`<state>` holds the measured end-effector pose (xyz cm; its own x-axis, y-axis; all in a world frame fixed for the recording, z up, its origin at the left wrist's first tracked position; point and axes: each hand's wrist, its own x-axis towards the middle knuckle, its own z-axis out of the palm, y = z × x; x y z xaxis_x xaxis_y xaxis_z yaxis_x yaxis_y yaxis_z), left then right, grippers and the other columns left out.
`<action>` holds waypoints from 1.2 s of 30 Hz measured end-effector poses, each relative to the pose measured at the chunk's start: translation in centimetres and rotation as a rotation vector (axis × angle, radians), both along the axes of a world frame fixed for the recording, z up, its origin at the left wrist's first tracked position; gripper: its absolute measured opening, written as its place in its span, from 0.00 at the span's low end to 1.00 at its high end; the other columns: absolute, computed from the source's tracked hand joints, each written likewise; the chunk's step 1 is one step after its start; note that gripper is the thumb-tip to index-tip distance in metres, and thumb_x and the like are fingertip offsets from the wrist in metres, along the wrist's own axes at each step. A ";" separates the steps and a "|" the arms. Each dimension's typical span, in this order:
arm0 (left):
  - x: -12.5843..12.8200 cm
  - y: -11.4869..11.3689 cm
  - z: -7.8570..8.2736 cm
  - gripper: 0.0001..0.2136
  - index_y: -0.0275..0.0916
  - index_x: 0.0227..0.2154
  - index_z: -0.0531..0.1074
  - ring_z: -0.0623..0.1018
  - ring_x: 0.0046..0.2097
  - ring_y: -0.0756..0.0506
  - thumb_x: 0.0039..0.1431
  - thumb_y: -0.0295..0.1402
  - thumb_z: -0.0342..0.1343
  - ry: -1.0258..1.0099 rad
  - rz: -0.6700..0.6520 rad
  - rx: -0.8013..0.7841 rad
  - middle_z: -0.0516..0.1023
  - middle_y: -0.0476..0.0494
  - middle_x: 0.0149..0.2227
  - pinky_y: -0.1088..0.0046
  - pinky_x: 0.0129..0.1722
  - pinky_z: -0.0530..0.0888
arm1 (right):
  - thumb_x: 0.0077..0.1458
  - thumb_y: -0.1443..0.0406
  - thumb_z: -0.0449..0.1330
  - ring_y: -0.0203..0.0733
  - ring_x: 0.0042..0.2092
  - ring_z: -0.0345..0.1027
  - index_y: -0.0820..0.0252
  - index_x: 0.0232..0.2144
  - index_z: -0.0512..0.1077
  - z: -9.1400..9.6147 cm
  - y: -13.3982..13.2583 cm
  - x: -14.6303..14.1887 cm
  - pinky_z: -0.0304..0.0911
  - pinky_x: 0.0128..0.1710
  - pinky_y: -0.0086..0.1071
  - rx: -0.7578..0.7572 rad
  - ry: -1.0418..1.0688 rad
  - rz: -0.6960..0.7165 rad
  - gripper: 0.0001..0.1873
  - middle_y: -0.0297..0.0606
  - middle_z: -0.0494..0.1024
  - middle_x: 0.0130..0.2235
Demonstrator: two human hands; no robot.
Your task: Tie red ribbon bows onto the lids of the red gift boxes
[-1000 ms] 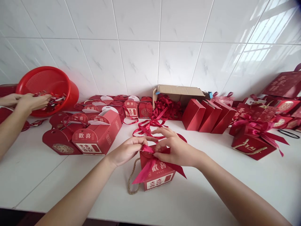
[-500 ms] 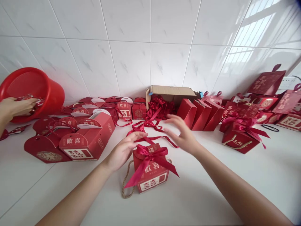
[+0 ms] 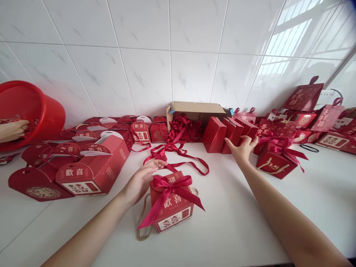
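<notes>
A small red gift box (image 3: 172, 210) with a tied red ribbon bow (image 3: 170, 184) and rope handles stands on the white counter (image 3: 233, 222) in front of me. My left hand (image 3: 141, 178) rests open against the box's left top edge. My right hand (image 3: 241, 149) is stretched out to the right, fingers spread, touching the row of plain red boxes (image 3: 222, 134) that lean against each other. It holds nothing. Loose red ribbon (image 3: 178, 159) lies between the two hands.
An open cardboard carton (image 3: 198, 109) full of ribbons sits at the wall. Several red handle boxes (image 3: 91, 167) fill the left side. Another person's hand (image 3: 12, 129) is in a red basin (image 3: 33, 111) at far left. Bowed boxes (image 3: 276, 159) and bags crowd the right.
My hands let go of the bow they were tying. The right hand moved away to the right, up to the row of plain red boxes. The left hand stayed beside the box.
</notes>
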<state>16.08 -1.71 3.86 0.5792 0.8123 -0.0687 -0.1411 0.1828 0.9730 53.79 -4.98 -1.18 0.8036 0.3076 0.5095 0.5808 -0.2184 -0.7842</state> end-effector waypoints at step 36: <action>-0.1 0.7 -0.8 0.11 0.39 0.38 0.71 0.65 0.55 0.39 0.50 0.31 0.53 0.098 0.040 0.038 0.69 0.45 0.46 0.72 0.43 0.67 | 0.42 0.49 0.63 0.64 0.59 0.46 0.62 0.43 0.75 0.6 1.3 0.0 0.41 0.58 0.56 -0.194 0.044 -0.023 0.29 0.48 0.53 0.62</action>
<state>15.94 -0.96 3.02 0.5380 0.8379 -0.0921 -0.0512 0.1416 0.9886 53.77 -3.63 -0.54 0.8318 0.3778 0.4066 0.5400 -0.3810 -0.7505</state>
